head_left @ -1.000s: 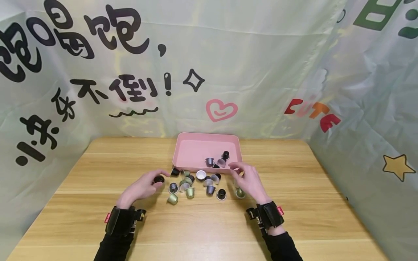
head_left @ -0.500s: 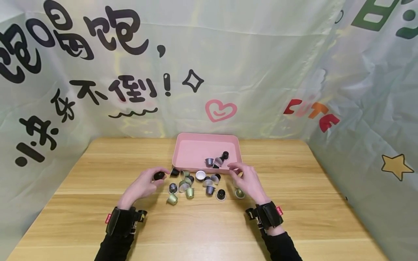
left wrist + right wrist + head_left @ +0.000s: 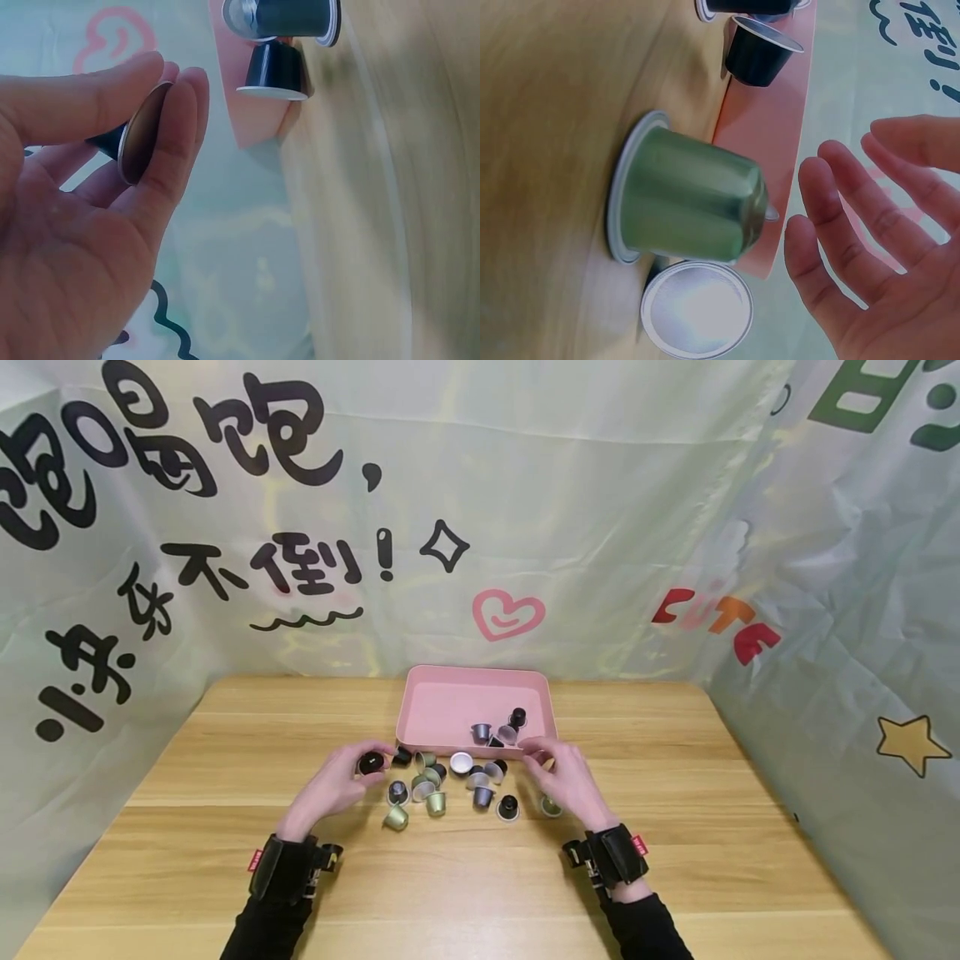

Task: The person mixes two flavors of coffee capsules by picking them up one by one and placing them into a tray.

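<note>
The grip of the left hand [image 3: 339, 783] is closed by thumb and fingertips on a small dark coffee capsule with a foil lid [image 3: 370, 763], held just above the bench, lid rim turned sideways between the fingers [image 3: 174, 142] in the left wrist view. From that grip the shallow pink plastic tray [image 3: 450, 693] lies ahead and to the right, its near left corner close by, with another dark capsule [image 3: 402, 757] between them; the left hand is the nearer one to that corner. The right hand [image 3: 566, 781] has fingers spread and relaxed, holding nothing, hovering at the tray's near right edge above an olive-green metal capsule standing lid-down [image 3: 686, 199]. A loose cluster of grey, green and black capsules [image 3: 450, 785] lies between the hands on the light wooden bench [image 3: 675, 860]. A few capsules [image 3: 498, 728] sit in the tray. Pale printed fabric sheets [image 3: 600, 510] wall in the bench on three sides.
</note>
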`<action>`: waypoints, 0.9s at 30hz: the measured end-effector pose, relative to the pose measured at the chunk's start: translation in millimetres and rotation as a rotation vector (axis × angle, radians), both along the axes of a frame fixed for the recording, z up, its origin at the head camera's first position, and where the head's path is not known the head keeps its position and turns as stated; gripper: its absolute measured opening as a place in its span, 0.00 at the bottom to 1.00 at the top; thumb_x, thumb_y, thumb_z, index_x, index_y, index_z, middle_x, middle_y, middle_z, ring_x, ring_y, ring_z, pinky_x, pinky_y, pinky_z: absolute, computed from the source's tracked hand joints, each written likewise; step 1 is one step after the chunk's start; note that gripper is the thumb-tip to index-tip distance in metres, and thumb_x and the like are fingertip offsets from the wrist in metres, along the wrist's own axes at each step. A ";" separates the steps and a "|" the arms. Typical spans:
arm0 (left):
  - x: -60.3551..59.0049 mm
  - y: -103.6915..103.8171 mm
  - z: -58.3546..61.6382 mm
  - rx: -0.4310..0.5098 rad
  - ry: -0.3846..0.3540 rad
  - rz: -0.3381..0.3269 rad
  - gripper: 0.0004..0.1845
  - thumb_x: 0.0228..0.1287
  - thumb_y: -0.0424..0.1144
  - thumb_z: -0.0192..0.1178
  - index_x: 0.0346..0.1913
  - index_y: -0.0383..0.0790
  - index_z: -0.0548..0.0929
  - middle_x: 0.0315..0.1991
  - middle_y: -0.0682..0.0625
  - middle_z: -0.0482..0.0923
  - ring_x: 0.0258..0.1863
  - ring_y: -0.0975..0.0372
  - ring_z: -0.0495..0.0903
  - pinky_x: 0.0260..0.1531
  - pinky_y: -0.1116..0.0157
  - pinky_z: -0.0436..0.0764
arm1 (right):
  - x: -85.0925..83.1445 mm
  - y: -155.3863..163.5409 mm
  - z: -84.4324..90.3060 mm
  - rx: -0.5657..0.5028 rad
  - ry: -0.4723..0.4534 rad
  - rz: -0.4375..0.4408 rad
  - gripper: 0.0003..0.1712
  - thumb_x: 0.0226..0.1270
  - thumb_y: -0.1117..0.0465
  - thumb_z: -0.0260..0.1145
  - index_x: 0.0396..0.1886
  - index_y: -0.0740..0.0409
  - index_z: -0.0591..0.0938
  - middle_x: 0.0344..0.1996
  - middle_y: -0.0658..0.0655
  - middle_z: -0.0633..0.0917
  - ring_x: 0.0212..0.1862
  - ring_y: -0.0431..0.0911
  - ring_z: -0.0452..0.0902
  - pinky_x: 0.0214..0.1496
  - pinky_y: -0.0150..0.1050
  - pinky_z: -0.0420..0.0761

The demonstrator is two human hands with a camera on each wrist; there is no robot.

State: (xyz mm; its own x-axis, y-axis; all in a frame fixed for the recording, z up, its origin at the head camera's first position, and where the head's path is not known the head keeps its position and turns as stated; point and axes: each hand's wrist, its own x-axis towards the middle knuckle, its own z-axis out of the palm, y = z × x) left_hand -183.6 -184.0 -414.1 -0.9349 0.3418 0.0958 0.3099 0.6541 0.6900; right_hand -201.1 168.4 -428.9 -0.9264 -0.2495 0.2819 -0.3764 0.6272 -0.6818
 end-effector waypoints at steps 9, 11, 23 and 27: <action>-1.7 8.8 -5.2 0.036 -0.005 -0.052 0.21 0.62 0.26 0.64 0.59 0.35 0.79 0.43 0.45 0.86 0.48 0.53 0.83 0.59 0.43 0.78 | 0.3 -2.6 -2.5 0.056 -0.051 0.049 0.11 0.66 0.67 0.66 0.48 0.62 0.86 0.39 0.58 0.89 0.39 0.45 0.82 0.39 0.30 0.81; -1.7 10.3 -5.7 0.047 -0.016 -0.063 0.21 0.61 0.26 0.64 0.58 0.34 0.79 0.42 0.45 0.85 0.45 0.57 0.82 0.56 0.47 0.80 | 0.6 -3.1 -3.1 0.064 -0.055 0.063 0.12 0.66 0.67 0.65 0.48 0.62 0.86 0.41 0.59 0.89 0.40 0.45 0.82 0.40 0.31 0.81; -0.5 18.7 -8.7 0.064 -0.013 -0.117 0.20 0.61 0.25 0.65 0.57 0.33 0.79 0.40 0.44 0.86 0.41 0.61 0.83 0.49 0.63 0.83 | 0.9 -4.9 -6.6 0.090 -0.019 0.112 0.13 0.66 0.67 0.66 0.49 0.61 0.86 0.46 0.59 0.90 0.42 0.46 0.85 0.45 0.37 0.84; -0.2 20.4 -10.1 0.070 -0.007 -0.128 0.18 0.63 0.26 0.64 0.56 0.33 0.80 0.40 0.45 0.85 0.40 0.62 0.82 0.46 0.68 0.82 | 1.5 -6.3 -6.5 0.095 -0.023 0.111 0.13 0.67 0.66 0.66 0.49 0.60 0.86 0.48 0.59 0.90 0.43 0.47 0.85 0.46 0.36 0.84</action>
State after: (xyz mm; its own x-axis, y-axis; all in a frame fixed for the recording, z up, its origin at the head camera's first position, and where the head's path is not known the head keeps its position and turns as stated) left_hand -183.8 -163.6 -424.2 -0.8848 0.4511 0.1169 0.3825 0.5598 0.7350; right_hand -199.5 162.1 -435.4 -0.8976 -0.3752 0.2313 -0.4320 0.6448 -0.6306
